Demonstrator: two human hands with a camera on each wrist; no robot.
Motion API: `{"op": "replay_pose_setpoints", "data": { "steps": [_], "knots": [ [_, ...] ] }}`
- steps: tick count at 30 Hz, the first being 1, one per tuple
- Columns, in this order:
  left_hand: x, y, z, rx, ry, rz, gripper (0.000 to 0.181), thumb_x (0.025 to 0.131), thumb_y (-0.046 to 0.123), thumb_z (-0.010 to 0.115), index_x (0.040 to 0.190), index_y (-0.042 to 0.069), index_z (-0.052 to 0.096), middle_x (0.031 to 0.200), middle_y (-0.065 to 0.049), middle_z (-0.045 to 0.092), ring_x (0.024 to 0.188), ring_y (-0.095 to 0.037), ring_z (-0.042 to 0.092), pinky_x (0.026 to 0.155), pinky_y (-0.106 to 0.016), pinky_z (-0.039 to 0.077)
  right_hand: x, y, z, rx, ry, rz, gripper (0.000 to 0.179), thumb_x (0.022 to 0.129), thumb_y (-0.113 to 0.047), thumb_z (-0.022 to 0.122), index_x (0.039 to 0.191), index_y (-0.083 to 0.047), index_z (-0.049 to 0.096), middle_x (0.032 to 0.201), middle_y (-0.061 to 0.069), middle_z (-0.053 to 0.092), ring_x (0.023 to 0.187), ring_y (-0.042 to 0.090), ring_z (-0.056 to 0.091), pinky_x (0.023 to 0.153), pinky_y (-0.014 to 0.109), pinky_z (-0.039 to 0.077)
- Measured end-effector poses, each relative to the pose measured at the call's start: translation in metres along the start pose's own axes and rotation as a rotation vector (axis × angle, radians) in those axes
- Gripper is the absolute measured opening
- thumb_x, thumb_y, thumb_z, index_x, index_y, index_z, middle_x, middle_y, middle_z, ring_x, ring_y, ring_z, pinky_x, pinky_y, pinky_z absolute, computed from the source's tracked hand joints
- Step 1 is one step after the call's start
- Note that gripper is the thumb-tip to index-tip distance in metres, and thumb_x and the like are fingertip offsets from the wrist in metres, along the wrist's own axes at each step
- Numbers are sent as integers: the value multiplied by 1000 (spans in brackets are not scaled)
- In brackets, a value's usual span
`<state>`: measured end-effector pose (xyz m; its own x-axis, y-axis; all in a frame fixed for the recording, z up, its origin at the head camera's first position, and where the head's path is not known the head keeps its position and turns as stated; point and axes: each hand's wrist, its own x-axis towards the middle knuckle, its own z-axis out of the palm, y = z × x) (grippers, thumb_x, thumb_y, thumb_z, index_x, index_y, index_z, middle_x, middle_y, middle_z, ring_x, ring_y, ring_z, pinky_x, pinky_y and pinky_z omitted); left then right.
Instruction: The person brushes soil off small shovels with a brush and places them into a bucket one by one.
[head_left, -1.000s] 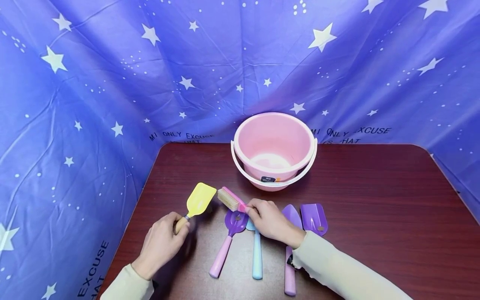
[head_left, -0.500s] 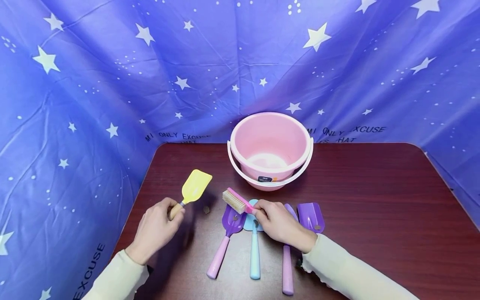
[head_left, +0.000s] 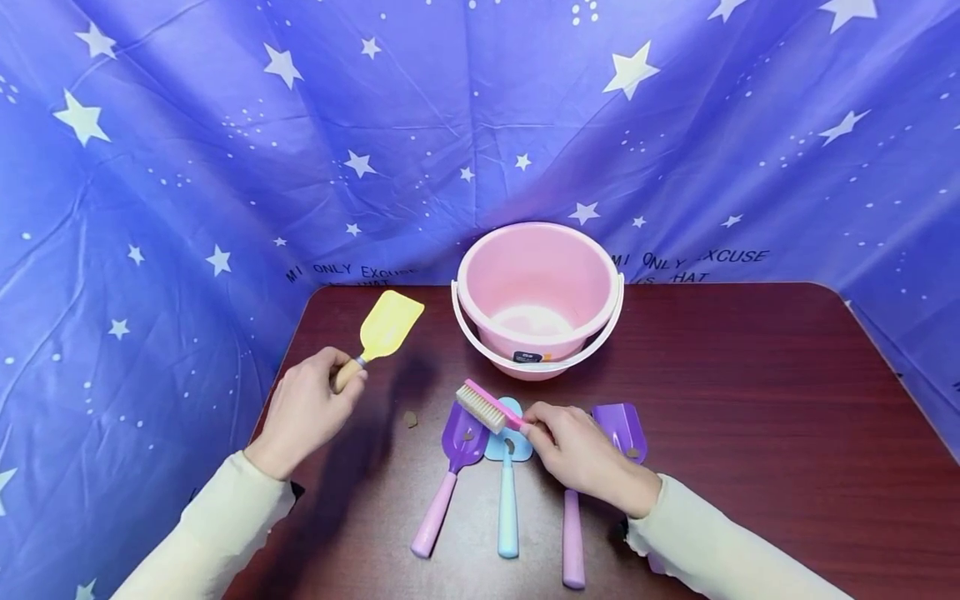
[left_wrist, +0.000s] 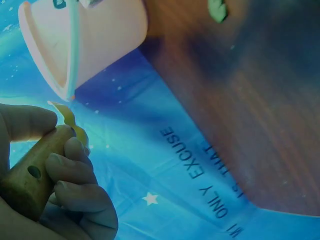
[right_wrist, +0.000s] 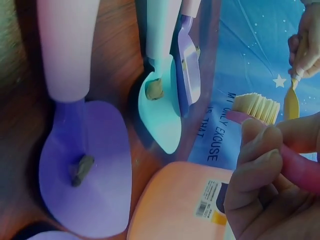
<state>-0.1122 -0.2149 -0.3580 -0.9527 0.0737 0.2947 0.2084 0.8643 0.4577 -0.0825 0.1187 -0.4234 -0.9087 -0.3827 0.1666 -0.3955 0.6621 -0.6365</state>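
Observation:
My left hand [head_left: 303, 408] grips the wooden handle of a yellow toy shovel [head_left: 390, 325], raised over the left side of the table. In the left wrist view the fingers curl round that handle [left_wrist: 35, 172]. A pink brush [head_left: 483, 407] with pale bristles is pinched in my right hand [head_left: 592, 454]. Below it lie a purple shovel with a pink handle [head_left: 435, 517] and a light blue shovel [head_left: 507, 508]. Another pink-handled purple shovel [right_wrist: 100, 165] is mostly hidden under my right hand in the head view. Small brown bits rest on the blades.
A pink bucket [head_left: 536, 275] with a white handle stands at the back middle. One brown bit [head_left: 410, 419] lies on the table, left of the shovels. A further purple shovel [head_left: 621, 427] lies to the right. Blue starry cloth [head_left: 375, 125] hangs behind the table.
My left hand has risen and moved away from me with the yellow shovel. The brush and right hand have shifted right. A brown bit shows on the table where none showed a second ago.

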Motion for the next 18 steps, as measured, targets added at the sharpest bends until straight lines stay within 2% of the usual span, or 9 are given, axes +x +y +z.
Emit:
{"op": "replay_pose_setpoints", "data": {
  "steps": [3,10,18],
  "knots": [
    [9,3,-2,1,9,30,10,81,18,68,84,11,62,66,2,54,60,-18,51,54,-35,39,-3,1,-4,-8,-7,6,6,91,-17,62,94,-18,67,65,-13,46,54,1,41,47,22,36],
    [24,15,-4,21,-16,77,11,83,21,66,84,10,61,66,0,51,62,-20,50,56,-36,39,-10,4,-12,-12,-9,5,6,91,-17,62,95,-17,67,70,-12,50,55,0,44,49,21,38],
    [42,30,-4,-21,-31,121,13,85,23,68,87,10,64,68,0,51,63,-18,49,56,-34,37,-18,8,-21,-9,-12,22,7,91,-15,62,96,-16,67,65,-13,46,51,-1,39,44,22,35]
  ]
}}
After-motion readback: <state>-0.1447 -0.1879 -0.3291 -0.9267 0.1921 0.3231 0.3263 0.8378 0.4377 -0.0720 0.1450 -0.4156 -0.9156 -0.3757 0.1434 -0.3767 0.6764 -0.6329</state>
